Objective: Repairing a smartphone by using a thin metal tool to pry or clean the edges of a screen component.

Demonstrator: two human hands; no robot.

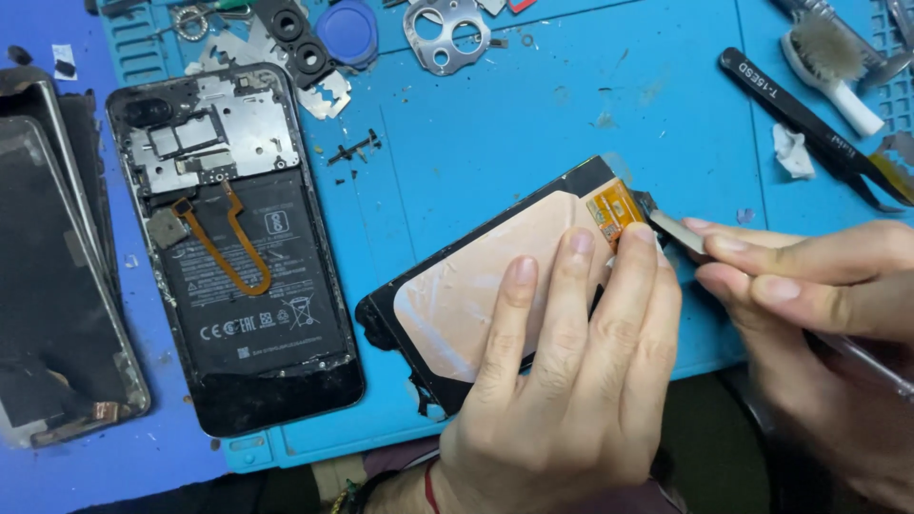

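A detached phone screen panel (457, 295) lies face down on the blue work mat (533, 124), its back copper-pink with a black border. An orange flex cable (609, 211) sits at its upper right corner. My left hand (562, 381) presses flat on the panel, fingertips reaching toward the flex cable. My right hand (819, 314) grips a thin metal pry tool (678, 232) whose flat tip touches the panel's corner beside the flex cable.
An opened phone body (238, 257) with battery and orange ribbon lies at left. Other dark screen panels (48, 286) sit at far left. Black tweezers (809, 128), a white brush (833, 62), a metal camera bracket (446, 33) and small loose parts lie along the mat's top.
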